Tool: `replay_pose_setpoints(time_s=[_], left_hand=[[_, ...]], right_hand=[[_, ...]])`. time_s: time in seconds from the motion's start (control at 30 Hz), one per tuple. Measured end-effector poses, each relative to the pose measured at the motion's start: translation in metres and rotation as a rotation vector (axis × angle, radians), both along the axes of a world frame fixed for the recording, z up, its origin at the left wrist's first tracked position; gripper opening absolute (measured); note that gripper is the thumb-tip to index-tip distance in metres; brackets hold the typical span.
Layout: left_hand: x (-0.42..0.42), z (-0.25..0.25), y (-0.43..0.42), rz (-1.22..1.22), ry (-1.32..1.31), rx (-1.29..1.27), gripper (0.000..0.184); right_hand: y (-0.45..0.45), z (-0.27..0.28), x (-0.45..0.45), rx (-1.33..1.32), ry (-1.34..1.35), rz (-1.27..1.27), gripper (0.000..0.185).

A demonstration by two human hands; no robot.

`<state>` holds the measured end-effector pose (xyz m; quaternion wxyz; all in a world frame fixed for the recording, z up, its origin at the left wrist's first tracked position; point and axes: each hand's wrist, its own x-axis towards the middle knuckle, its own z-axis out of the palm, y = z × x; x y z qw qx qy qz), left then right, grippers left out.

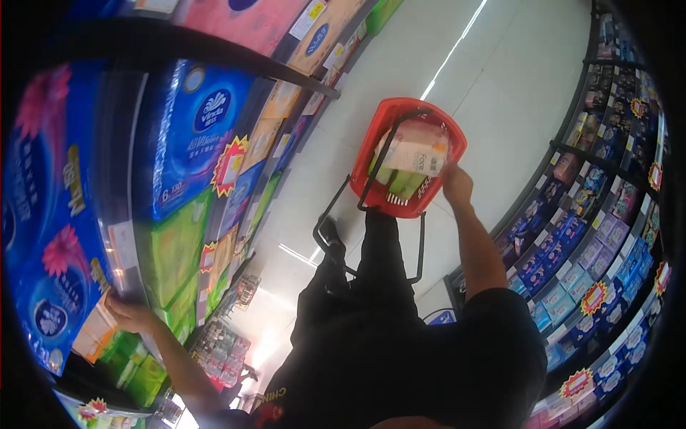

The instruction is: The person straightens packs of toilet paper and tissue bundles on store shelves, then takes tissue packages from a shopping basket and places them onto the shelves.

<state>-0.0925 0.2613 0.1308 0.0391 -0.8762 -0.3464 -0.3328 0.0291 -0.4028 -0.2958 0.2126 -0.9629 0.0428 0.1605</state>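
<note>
My left hand (132,314) reaches to the shelf at the lower left. Its fingers are stretched against the edge of an orange-and-white tissue pack (96,330), beside a large blue tissue pack (53,272) with pink flowers. My right hand (458,189) is at the right side of a red shopping basket (456,129) standing on the floor by my feet. Its fingers close at the corner of a beige tissue pack (418,149) lying in the basket; the fingertips are partly hidden. Under that pack lies a green pack (406,184).
On the left, shelves hold blue Vinda tissue packs (204,129) and green packs (179,250). On the right, a long shelf (572,264) bears rows of small packages with star-shaped price tags (594,297). The basket's black handles (421,247) stick out toward my legs. Pale tiled floor (500,86) runs between.
</note>
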Motion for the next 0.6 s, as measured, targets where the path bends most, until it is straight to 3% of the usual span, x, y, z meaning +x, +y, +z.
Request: replay_pose_setpoints(time_s=[0.07,0.33,0.37,0.6], left_hand=[[0.004,0.001,-0.014,0.093,-0.005,-0.043,0.046],[0.004,0.002,-0.018,0.029,-0.044,-0.069,0.045],[0.004,0.001,-0.018,0.002,-0.034,-0.054,0.044],[0.001,-0.002,-0.01,-0.103,-0.122,-0.122,0.042]], right_hand=[[0.014,0.006,-0.009,-0.034,0.024,-0.039,0.021],[0.038,-0.008,-0.041,-0.08,0.018,0.085,0.018],[0.039,-0.011,-0.042,-0.08,0.034,0.065,0.012],[0.018,-0.045,-0.041,-0.189,0.16,-0.1,0.014]])
